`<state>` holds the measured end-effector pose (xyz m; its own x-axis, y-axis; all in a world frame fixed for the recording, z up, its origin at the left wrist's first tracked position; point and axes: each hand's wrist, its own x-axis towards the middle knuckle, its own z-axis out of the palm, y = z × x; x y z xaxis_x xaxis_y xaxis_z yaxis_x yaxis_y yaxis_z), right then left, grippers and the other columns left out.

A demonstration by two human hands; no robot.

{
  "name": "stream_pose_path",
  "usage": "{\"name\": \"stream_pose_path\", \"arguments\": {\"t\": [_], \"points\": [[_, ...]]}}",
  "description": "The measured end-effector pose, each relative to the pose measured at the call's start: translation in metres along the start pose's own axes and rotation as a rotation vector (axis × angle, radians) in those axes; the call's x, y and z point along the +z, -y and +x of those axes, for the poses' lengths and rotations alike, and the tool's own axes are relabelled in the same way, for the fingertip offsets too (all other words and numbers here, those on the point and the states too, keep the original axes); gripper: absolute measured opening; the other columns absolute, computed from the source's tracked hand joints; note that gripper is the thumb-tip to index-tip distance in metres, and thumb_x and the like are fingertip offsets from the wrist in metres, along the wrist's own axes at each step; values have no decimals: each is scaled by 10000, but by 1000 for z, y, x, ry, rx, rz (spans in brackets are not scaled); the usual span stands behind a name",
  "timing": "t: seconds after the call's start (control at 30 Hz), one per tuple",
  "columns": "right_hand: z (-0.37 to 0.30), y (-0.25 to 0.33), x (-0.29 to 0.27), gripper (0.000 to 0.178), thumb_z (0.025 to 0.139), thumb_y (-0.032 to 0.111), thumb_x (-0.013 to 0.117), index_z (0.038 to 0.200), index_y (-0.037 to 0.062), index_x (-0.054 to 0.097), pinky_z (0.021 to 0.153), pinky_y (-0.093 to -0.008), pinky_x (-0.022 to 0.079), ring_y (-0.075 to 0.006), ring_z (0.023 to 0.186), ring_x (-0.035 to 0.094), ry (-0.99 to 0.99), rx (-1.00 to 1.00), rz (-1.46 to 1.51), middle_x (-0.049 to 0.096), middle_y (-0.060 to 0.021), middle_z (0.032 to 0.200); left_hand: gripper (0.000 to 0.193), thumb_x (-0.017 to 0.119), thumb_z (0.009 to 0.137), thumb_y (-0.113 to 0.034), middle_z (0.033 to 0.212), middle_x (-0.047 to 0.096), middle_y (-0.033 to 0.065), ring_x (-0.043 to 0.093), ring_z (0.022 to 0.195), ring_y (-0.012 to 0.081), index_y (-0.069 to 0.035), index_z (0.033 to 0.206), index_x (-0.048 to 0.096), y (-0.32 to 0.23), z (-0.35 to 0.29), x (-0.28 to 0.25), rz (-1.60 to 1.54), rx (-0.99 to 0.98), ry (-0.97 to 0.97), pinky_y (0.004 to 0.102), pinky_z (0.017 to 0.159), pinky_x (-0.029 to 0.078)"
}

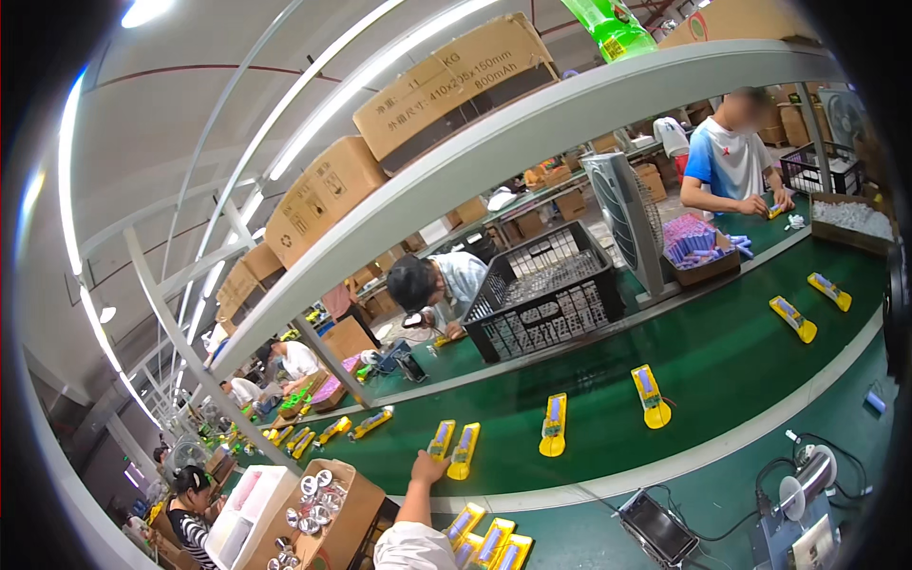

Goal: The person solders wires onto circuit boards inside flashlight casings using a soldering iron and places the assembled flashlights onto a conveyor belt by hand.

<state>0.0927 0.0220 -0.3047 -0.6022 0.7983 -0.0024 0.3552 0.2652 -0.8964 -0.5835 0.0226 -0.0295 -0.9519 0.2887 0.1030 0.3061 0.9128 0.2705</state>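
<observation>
My left hand (429, 469) reaches over the green conveyor belt (513, 380), its fingers closed on the lower end of a yellow plastic housing (441, 438). Inside that housing are a blue-purple battery cell and a small green board. Right beside it lies another yellow housing (464, 450). Farther right along the belt lie more of them, including one housing (554, 425) and another housing (653, 397). Near my sleeve, several filled housings (490, 541) are grouped on the near green bench (589, 541). My right hand is out of view.
A cardboard box with shiny reflector cups (318, 499) stands left of my arm. On the bench are a black-framed device (657, 525), cables and a loose cell (875, 402). A black crate (541, 304) and fan (622, 223) border the belt's far side, where co-workers sit.
</observation>
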Motion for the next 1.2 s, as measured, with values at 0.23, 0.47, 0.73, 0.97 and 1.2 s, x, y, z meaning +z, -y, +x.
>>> {"name": "stream_pose_path", "arguments": {"t": [0.23, 0.47, 0.73, 0.97, 1.2], "points": [[88, 225, -131, 171, 783, 145, 590, 762, 37, 460, 504, -280, 376, -89, 566, 409, -63, 212, 464, 460, -2, 610, 647, 639, 634, -495, 936, 522, 187, 498, 911, 321, 14, 997, 476, -31, -19, -17, -123, 274, -612, 376, 793, 418], [74, 143, -78, 153, 782, 147, 568, 768, 29, 473, 486, -263, 373, -96, 534, 431, -104, -100, 207, 476, -14, 597, 537, 597, 695, -371, 871, 563, 284, 556, 826, 393, 89, 936, 460, -60, -43, 2, 58, 270, 10, 414, 700, 451], [94, 253, -130, 62, 765, 38, 489, 748, 24, 431, 451, -220, 362, -85, 461, 435, -338, -46, 623, 481, -38, 560, 424, 542, 738, -209, 886, 522, 296, 521, 873, 405, 108, 985, 406, -120, -195, -90, -274, 427, 15, 420, 767, 418], [101, 254, -119, 254, 804, 240, 542, 841, 32, 402, 430, -210, 368, -102, 478, 469, -367, 83, 729, 493, -58, 614, 522, 539, 759, -174, 1001, 437, 307, 449, 944, 425, 149, 1105, 318, -111, -385, -72, -306, 427, 316, 441, 818, 378], [124, 285, -91, 346, 889, 304, 417, 1029, -9, 466, 589, -249, 412, -169, 722, 547, -160, 337, 1325, 560, -140, 836, 543, 574, 733, -177, 958, 434, 247, 450, 878, 383, 111, 1125, 332, -90, -422, -48, -276, 335, 99, 425, 763, 395]]}}
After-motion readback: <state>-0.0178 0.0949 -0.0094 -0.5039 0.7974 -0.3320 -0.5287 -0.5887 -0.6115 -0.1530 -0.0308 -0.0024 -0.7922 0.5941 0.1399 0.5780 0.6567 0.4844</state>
